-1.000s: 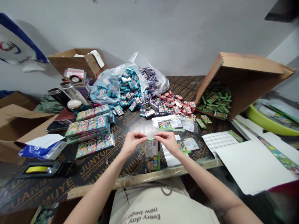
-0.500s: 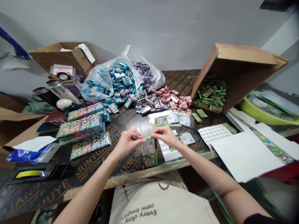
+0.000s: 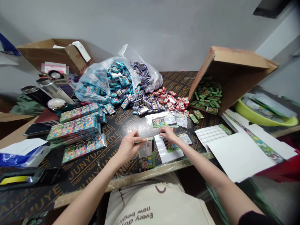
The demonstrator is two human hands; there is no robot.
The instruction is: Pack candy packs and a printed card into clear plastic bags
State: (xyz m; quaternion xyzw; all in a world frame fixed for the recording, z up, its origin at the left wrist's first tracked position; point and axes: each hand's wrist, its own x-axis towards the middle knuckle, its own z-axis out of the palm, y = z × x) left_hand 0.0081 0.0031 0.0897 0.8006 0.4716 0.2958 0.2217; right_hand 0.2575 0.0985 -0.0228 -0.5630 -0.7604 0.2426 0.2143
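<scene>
My left hand (image 3: 132,143) is closed, thumb and fingers pinching the top of a clear printed plastic bag (image 3: 147,157) that lies near the table's front edge. A narrow green strip (image 3: 149,139) shows at that top end, beside my fingertips. To the right, my right hand (image 3: 168,134) has its fingers curled together at the upper edge of a white sheet (image 3: 161,151) and a dark printed bag (image 3: 171,146). What lies between those fingertips is hidden. More printed bags (image 3: 161,121) lie just beyond my right hand.
Small blue packets (image 3: 119,78), purple ones (image 3: 142,72) and red ones (image 3: 173,101) are heaped at the back. A tilted carton (image 3: 236,62) holds green packets (image 3: 208,93). Stacked packs (image 3: 75,126) and a tape dispenser (image 3: 44,178) are left; white card (image 3: 236,156) lies right.
My right hand has let go at the top of the bag and moved slightly right to the white sheet. My left hand still pinches the bag. The view has shifted slightly.
</scene>
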